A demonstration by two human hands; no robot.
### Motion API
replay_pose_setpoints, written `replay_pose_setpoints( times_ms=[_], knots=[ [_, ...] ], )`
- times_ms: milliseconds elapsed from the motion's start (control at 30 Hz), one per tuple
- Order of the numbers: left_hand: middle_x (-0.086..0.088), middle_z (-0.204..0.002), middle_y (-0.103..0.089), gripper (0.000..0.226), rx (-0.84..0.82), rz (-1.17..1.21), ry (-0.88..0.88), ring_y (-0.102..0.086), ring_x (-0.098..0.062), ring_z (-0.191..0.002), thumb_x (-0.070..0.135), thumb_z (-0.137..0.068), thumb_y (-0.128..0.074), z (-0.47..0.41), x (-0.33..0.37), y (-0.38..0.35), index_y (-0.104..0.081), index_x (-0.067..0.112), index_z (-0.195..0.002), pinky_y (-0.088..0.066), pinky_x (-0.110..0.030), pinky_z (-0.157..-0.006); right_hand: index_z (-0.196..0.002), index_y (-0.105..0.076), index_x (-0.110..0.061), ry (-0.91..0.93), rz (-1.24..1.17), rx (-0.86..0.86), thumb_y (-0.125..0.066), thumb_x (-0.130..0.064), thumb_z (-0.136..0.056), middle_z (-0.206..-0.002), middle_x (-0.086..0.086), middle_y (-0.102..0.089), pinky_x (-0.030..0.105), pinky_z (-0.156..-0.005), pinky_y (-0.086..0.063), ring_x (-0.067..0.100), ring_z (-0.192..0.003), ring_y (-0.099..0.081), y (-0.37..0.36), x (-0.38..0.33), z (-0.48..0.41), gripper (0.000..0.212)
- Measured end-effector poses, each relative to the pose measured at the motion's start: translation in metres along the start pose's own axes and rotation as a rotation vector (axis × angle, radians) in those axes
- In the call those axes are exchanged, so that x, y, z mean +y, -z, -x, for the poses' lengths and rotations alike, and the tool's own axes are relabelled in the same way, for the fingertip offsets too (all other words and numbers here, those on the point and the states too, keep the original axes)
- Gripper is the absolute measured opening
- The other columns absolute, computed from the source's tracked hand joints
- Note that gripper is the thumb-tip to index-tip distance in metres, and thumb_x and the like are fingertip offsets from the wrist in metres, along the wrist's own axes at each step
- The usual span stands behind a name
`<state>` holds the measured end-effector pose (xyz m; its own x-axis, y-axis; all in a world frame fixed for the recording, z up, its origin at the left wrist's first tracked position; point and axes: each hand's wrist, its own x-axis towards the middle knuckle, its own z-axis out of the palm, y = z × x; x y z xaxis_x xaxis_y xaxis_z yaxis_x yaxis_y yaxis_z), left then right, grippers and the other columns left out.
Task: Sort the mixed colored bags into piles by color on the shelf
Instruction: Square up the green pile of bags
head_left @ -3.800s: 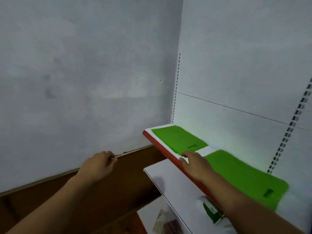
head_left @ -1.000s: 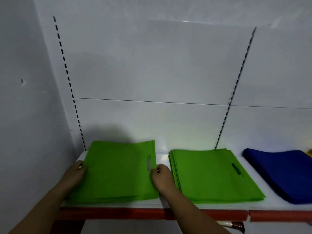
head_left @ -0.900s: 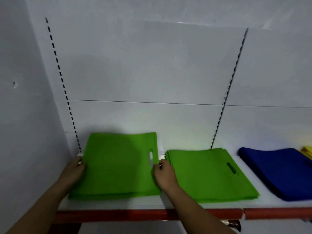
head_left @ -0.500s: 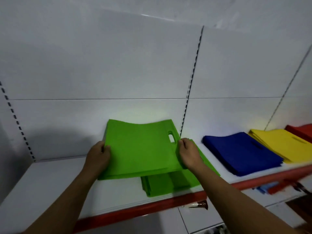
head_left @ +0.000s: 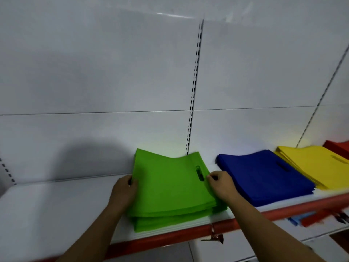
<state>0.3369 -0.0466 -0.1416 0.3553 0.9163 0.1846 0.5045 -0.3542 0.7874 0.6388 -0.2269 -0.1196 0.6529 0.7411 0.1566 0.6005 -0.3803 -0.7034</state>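
Your left hand (head_left: 123, 191) and right hand (head_left: 221, 184) each grip a side edge of a slightly bowed stack of green bags (head_left: 170, 188), held over more green bags on the white shelf (head_left: 47, 205). Press it flat and square the edges before releasing. Rightward the shelf holds a blue pile (head_left: 264, 176), a yellow pile (head_left: 317, 167), then a red pile (head_left: 338, 148).

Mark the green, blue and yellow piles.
green pile (head_left: 170, 186), head view, middle of top bag.
blue pile (head_left: 264, 178), head view, middle of top bag.
yellow pile (head_left: 311, 164), head view, middle of top bag.
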Motion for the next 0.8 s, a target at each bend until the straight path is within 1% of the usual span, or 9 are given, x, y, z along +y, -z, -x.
replay_pose_setpoints(
  times_ms=[67, 167, 233, 333, 400, 467, 600, 733, 800],
  knots=[
    [-0.003, -0.092, -0.074, 0.021, 0.003, 0.007, 0.048, -0.067, -0.022, -0.083, 0.026, -0.096, -0.054, 0.001, -0.001, -0.007, -0.074, 0.019, -0.093, -0.05, -0.033, -0.07, -0.099, -0.078, -0.011, 0.027, -0.057, -0.009, -0.066, -0.021, -0.094, -0.09, 0.0, -0.075, 0.035, -0.084, -0.057, 0.013, -0.084, -0.068, -0.003, 0.012, -0.005, 0.017],
    [0.001, -0.095, -0.073, 0.016, 0.006, 0.011, 0.112, -0.067, -0.017, -0.084, 0.023, -0.098, -0.056, 0.011, -0.003, -0.016, -0.071, 0.028, -0.098, -0.056, -0.037, -0.078, -0.105, -0.078, -0.01, 0.014, -0.216, 0.002, -0.071, -0.018, -0.091, -0.091, -0.006, -0.074, 0.03, -0.087, -0.055, 0.008, -0.086, -0.067, -0.009, 0.033, -0.006, 0.018],
    [0.009, -0.096, -0.071, 0.016, 0.021, -0.039, 0.108, -0.067, -0.012, -0.084, 0.035, -0.096, -0.056, 0.022, -0.006, -0.021, -0.068, 0.038, -0.107, -0.056, -0.036, -0.078, -0.107, -0.078, -0.012, -0.02, -0.348, 0.013, -0.072, -0.018, -0.091, -0.091, -0.008, -0.075, 0.034, -0.087, -0.057, 0.006, -0.086, -0.069, -0.015, 0.048, -0.003, 0.019],
    [0.015, -0.094, -0.069, 0.032, 0.034, -0.064, 0.116, -0.066, -0.008, -0.082, 0.053, -0.085, -0.05, 0.028, -0.008, -0.027, -0.065, 0.046, -0.112, -0.055, -0.033, -0.075, -0.106, -0.078, -0.018, -0.037, -0.465, 0.027, -0.072, -0.019, -0.091, -0.086, -0.01, -0.076, 0.029, -0.081, -0.058, 0.004, -0.081, -0.07, -0.021, 0.061, -0.002, 0.016],
    [0.014, -0.094, -0.069, 0.036, 0.031, -0.045, 0.146, -0.066, -0.009, -0.082, 0.054, -0.081, -0.051, 0.027, -0.006, -0.028, -0.065, 0.044, -0.113, -0.056, -0.034, -0.076, -0.106, -0.078, -0.02, -0.048, -0.504, 0.027, -0.073, -0.02, -0.09, -0.085, -0.01, -0.076, 0.026, -0.079, -0.058, 0.004, -0.08, -0.07, -0.024, 0.064, -0.005, 0.017],
    [0.013, -0.094, -0.07, 0.036, 0.033, -0.046, 0.172, -0.067, -0.01, -0.082, 0.053, -0.079, -0.052, 0.028, -0.002, -0.029, -0.064, 0.045, -0.112, -0.056, -0.035, -0.076, -0.107, -0.078, -0.019, -0.046, -0.504, 0.024, -0.075, -0.022, -0.089, -0.087, -0.01, -0.076, 0.024, -0.081, -0.056, 0.003, -0.083, -0.07, -0.025, 0.066, -0.006, 0.019],
    [0.012, -0.091, -0.069, 0.032, 0.044, -0.047, 0.177, -0.067, -0.011, -0.081, 0.049, -0.08, -0.055, 0.026, 0.004, -0.03, -0.063, 0.045, -0.11, -0.055, -0.034, -0.073, -0.107, -0.078, -0.018, -0.055, -0.548, 0.018, -0.078, -0.022, -0.086, -0.087, -0.009, -0.076, 0.026, -0.085, -0.056, 0.003, -0.084, -0.07, -0.024, 0.069, -0.011, 0.021],
    [0.01, -0.095, -0.069, 0.038, 0.056, -0.022, 0.192, -0.066, -0.012, -0.084, 0.046, -0.084, -0.057, 0.025, -0.002, -0.031, -0.068, 0.035, -0.12, -0.055, -0.036, -0.076, -0.104, -0.078, -0.017, -0.068, -0.649, 0.011, -0.081, -0.017, -0.084, -0.084, -0.004, -0.076, 0.017, -0.078, -0.055, 0.007, -0.082, -0.071, -0.02, 0.069, -0.009, 0.02],
    [0.007, -0.104, -0.066, 0.046, 0.064, -0.005, 0.189, -0.065, -0.012, -0.088, 0.05, -0.083, -0.054, 0.027, -0.006, -0.031, -0.065, 0.036, -0.125, -0.055, -0.039, -0.081, -0.103, -0.078, -0.019, -0.067, -0.668, 0.016, -0.081, -0.017, -0.083, -0.086, -0.003, -0.076, 0.021, -0.079, -0.057, 0.011, -0.084, -0.071, -0.018, 0.07, -0.006, 0.02]
  ],
)
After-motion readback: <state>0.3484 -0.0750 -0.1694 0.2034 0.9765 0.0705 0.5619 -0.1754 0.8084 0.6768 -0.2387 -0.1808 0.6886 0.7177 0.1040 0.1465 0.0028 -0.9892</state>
